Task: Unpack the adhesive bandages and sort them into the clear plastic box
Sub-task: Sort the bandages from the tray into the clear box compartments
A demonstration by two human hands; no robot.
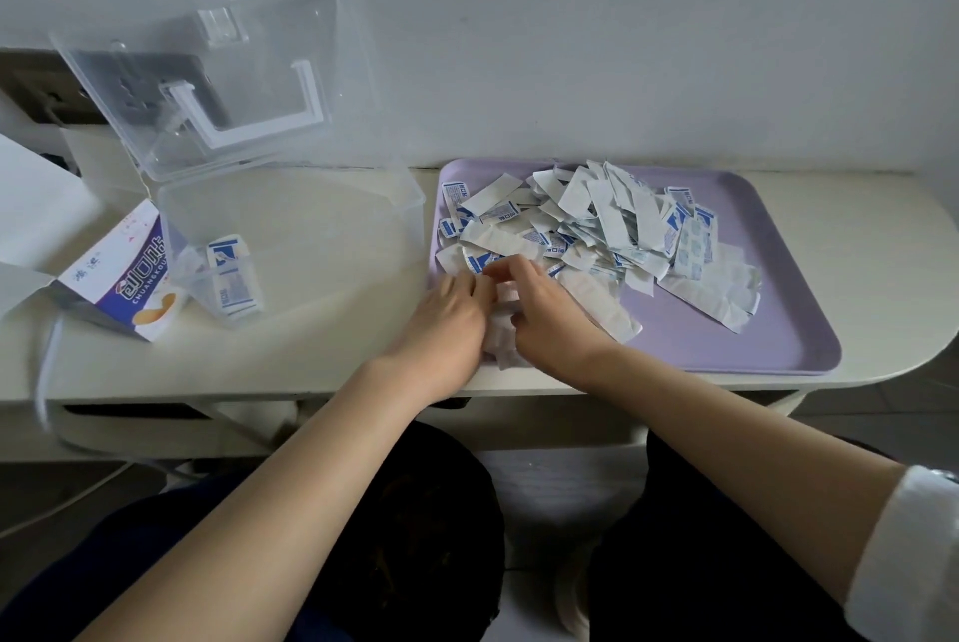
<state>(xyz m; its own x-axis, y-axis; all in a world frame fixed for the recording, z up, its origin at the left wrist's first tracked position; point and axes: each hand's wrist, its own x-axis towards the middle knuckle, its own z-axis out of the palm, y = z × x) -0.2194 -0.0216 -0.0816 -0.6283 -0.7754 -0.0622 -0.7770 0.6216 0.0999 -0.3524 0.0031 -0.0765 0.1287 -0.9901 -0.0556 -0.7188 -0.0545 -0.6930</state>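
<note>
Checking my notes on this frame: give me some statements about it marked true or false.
1. The clear plastic box has its lid open. True.
2. The bandage pile lies on the purple tray. True.
3. The box holds no bandages. False: a few bandages sit in its near left corner.
4. Both hands are inside the box. False: left hand and right hand grip white wrappers over the tray's near edge.
5. The printed carton lies right of the tray. False: it lies left of the box.
</note>
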